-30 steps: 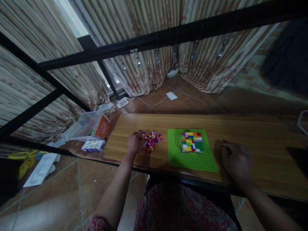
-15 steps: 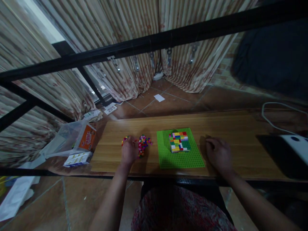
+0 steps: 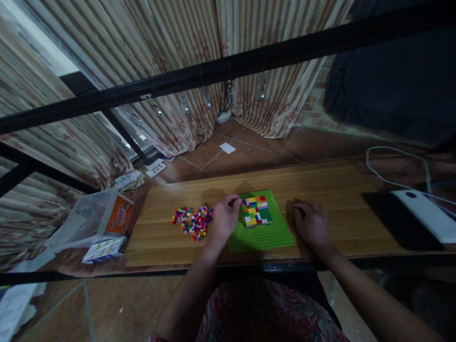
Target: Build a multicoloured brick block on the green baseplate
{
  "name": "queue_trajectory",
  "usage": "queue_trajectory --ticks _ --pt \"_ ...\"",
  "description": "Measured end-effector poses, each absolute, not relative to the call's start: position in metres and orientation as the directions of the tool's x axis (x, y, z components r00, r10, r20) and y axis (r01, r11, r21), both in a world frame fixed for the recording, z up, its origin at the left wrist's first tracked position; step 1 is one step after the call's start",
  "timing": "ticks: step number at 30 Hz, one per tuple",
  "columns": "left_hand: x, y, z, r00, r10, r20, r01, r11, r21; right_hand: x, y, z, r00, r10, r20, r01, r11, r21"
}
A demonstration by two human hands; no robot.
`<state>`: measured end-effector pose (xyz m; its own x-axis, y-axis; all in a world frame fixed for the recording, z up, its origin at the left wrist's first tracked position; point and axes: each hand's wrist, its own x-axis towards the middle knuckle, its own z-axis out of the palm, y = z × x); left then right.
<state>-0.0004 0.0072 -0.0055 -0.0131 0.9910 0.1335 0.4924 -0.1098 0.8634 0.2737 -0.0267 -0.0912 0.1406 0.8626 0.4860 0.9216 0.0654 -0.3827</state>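
Note:
My left hand (image 3: 226, 217) is over the left edge of a green studded baseplate (image 3: 263, 241), its thumb and fingertips pinched together beside the brick build. Whatever is in that pinch is too small to make out. On the baseplate sits a low, squarish build of toy bricks (image 3: 257, 211) in white, yellow, red, blue, green and pink. Left of the hand, a loose pile of tiny coloured bricks (image 3: 197, 222) is spread over the wood. My right hand (image 3: 313, 224) rests on the table right of the baseplate, fingers curled in, with nothing visible in it.
The wooden tabletop (image 3: 160, 249) carries a black-and-white flat object (image 3: 402, 218) at its right end, with a white cable (image 3: 390, 148) behind. At left are a clear plastic bin (image 3: 89, 218), an orange package (image 3: 120, 214) and a small box (image 3: 105, 249). A black rail (image 3: 199, 71) crosses ahead.
My left hand has moved right from the loose bricks to the baseplate's left edge, uncovering more of the pile. My right hand stays resting on the table. The camera view has shifted slightly.

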Motion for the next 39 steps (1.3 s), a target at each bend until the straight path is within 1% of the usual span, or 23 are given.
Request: queue_trajectory --ticks 3,7,11,14,19,22,24,29,34,39 --pt "0.006 0.005 -0.005 0.007 0.98 0.2 0.622 -0.161 0.766 0.273 -0.026 -0.091 0.14 0.861 0.489 0.919 0.071 -0.388" --pt "0.01 0.004 -0.012 0.031 0.962 0.271 0.683 -0.218 0.697 0.272 -0.026 -0.09 0.14 0.856 0.497 0.914 0.082 -0.398" --pt "0.011 0.005 -0.022 0.034 0.939 0.341 0.677 -0.273 0.684 0.272 -0.026 -0.088 0.144 0.861 0.487 0.912 0.076 -0.403" --pt "0.012 0.007 -0.029 -0.007 0.935 0.354 0.613 -0.276 0.741 0.271 -0.027 -0.088 0.145 0.869 0.473 0.91 0.071 -0.409" --pt "0.014 0.012 -0.04 -0.066 0.966 0.25 0.374 -0.208 0.904 0.272 -0.027 -0.088 0.159 0.865 0.475 0.909 0.059 -0.412" --pt "0.014 0.013 -0.042 -0.058 0.985 0.16 0.243 -0.141 0.96 0.272 -0.026 -0.089 0.157 0.869 0.469 0.906 0.062 -0.418" --pt "0.015 0.013 -0.043 -0.049 0.991 0.122 0.189 -0.111 0.976 0.273 -0.026 -0.089 0.153 0.872 0.465 0.906 0.065 -0.419" --pt "0.016 0.015 -0.046 -0.071 0.994 0.081 0.133 -0.071 0.989 0.272 -0.028 -0.087 0.157 0.864 0.478 0.904 0.069 -0.422" --pt "0.018 0.018 -0.042 -0.041 0.999 0.003 0.12 0.002 0.993 0.271 -0.028 -0.085 0.156 0.875 0.458 0.905 0.059 -0.421" --pt "0.017 0.02 -0.034 -0.037 0.998 -0.05 0.055 0.051 0.997 0.271 -0.028 -0.085 0.17 0.874 0.455 0.903 0.047 -0.427"
